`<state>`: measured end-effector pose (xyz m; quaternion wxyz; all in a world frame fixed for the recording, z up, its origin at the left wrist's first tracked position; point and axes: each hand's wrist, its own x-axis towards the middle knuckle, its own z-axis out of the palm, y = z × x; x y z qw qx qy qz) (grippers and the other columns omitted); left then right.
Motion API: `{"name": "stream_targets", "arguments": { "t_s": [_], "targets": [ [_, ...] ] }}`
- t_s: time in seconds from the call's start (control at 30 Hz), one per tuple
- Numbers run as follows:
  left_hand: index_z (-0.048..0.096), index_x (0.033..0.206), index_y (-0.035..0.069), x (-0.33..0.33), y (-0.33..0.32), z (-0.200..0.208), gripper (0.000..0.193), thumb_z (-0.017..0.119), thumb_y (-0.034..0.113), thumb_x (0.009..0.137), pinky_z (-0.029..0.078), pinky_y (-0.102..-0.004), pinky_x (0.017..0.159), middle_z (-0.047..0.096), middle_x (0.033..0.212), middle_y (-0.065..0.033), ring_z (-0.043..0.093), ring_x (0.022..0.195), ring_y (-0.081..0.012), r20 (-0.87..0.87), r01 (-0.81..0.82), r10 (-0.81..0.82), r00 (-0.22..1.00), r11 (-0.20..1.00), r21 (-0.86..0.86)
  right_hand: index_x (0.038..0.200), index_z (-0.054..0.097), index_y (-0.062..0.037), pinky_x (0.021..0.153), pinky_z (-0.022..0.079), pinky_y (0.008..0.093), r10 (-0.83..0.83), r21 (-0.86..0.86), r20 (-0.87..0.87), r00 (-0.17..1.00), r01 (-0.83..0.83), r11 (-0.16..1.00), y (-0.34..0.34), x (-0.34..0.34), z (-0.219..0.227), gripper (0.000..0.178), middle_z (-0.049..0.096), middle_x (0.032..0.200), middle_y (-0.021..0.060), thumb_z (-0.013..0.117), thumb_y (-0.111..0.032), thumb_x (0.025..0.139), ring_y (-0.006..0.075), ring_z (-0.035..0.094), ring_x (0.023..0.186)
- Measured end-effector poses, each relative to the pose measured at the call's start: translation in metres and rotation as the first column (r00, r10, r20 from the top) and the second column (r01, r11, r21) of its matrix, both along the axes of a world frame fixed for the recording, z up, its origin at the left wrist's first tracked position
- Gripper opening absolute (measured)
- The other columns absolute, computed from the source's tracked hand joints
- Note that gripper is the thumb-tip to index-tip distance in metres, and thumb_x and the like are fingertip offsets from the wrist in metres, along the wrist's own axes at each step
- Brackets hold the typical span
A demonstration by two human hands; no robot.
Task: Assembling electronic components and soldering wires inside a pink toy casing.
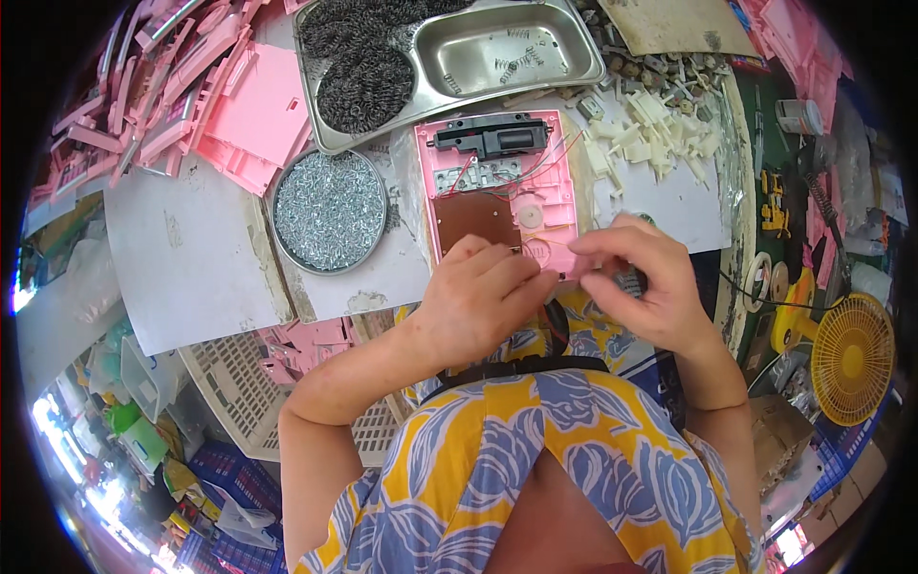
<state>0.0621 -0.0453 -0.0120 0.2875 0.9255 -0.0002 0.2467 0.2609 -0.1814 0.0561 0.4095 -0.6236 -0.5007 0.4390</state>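
the pink plastic housing (502, 182) lies at the desk's (191, 258) near edge, hemmed by the round tin of screws (330, 210) on its left, the steel tray (449, 57) behind and white plastic parts (660, 129) on its right, leaving little open room. the left hand (478, 297) rests curled on the housing's near end, fingers pressed down on it. the right hand (636, 277) pinches thumb and fingertips at the housing's near right corner; what they hold is too small to tell

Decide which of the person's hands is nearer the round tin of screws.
Left. The left hand rests on the pink casing, just right of the screw tin; the right hand lies farther right.
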Motion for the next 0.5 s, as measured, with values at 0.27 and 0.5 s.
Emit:
{"name": "stream_targets", "arguments": {
  "t_s": [0.27, 0.5],
  "targets": [
    [0.074, 0.099, 0.007, -0.025, -0.001, -0.001, 0.033, 0.072, 0.016, 0.067, 0.046, -0.0323, 0.070, 0.068, 0.096, -0.0031, 0.062, 0.077, -0.0174, 0.090, 0.061, -0.060, 0.994, 0.998, -0.016, 0.111, 0.075, -0.0114, 0.088, 0.048, 0.0426, 0.143, 0.201, 0.644, 0.752, -0.346, 0.916, 0.009, -0.010, -0.040, 0.041, 0.066, 0.110, 0.0055, 0.077, -0.037, 0.079, 0.0294, 0.057, 0.105],
    [0.071, 0.090, 0.006, -0.062, 0.005, -0.012, 0.024, 0.083, 0.002, 0.070, 0.044, -0.0347, 0.059, 0.064, 0.083, -0.0047, 0.059, 0.067, -0.0208, -0.020, -0.290, 0.290, 0.957, 0.951, -0.112, 0.120, 0.074, -0.0136, 0.090, 0.045, 0.0448, 0.201, 0.082, 0.702, 0.683, -0.358, 0.930, 0.016, -0.024, -0.028, 0.048, 0.066, 0.107, 0.0051, 0.077, -0.036, 0.078, 0.0299, 0.057, 0.105]
  ]
}}
